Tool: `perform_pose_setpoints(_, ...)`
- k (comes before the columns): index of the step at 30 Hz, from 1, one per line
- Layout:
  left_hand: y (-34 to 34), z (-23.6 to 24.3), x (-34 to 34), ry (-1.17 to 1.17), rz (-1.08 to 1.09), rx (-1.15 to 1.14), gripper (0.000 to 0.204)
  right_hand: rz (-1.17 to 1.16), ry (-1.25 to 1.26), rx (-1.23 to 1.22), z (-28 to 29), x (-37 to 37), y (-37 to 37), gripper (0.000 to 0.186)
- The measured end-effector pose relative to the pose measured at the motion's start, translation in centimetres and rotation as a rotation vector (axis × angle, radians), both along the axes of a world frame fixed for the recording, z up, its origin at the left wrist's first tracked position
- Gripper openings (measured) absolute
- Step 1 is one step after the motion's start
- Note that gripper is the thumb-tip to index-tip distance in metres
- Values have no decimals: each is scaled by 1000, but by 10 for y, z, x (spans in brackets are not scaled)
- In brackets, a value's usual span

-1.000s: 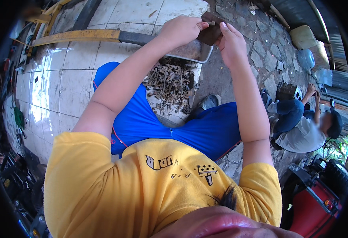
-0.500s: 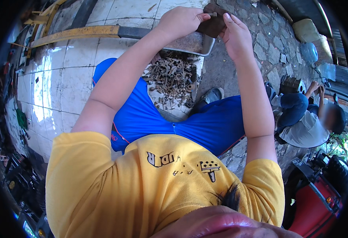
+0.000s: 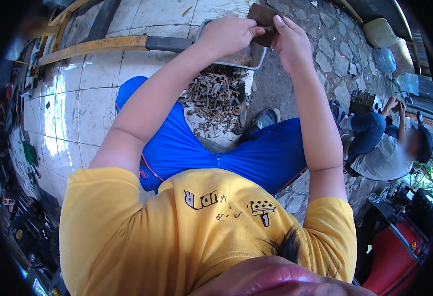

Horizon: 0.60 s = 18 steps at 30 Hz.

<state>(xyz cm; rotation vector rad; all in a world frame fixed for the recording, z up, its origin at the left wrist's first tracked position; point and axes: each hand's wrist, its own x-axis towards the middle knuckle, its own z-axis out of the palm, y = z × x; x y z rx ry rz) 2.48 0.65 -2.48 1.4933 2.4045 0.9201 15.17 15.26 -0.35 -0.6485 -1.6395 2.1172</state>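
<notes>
At the top of the view, my right hand (image 3: 294, 45) is closed on a brown sheet (image 3: 262, 15), which looks like sandpaper, with the thumb lying along its edge. My left hand (image 3: 230, 35) is closed in a pinch, its fingertips against the sheet's face. The small metal piece it pinched half a second ago is now mostly hidden by the fingers. Below my hands, a heap of small, worn metal parts (image 3: 214, 96) lies on the white tiles between my legs. Behind my left hand and wrist stands a grey metal tray (image 3: 258, 58), partly covered.
A yellow and black metal frame (image 3: 95, 43) crosses the tiles at left. At right, a person (image 3: 381, 158) sits low beside a dark metal block (image 3: 365, 102), with plastic jugs (image 3: 385, 61) beyond. A red motorcycle (image 3: 391, 256) stands at lower right.
My left hand has shifted slightly down and its fingers now cover the small metal piece. The brown sheet has tilted a little in my right hand.
</notes>
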Motion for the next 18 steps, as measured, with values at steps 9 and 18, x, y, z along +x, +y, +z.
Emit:
perform_pose_setpoints(9, -6, 7, 0, 75, 41, -7, 32, 33, -12, -18, -2, 0, 5, 28)
perform_pose_setpoints(18, -9, 18, -3, 60, 25, 35, 31, 61, -82, -12, 4, 1, 0, 29)
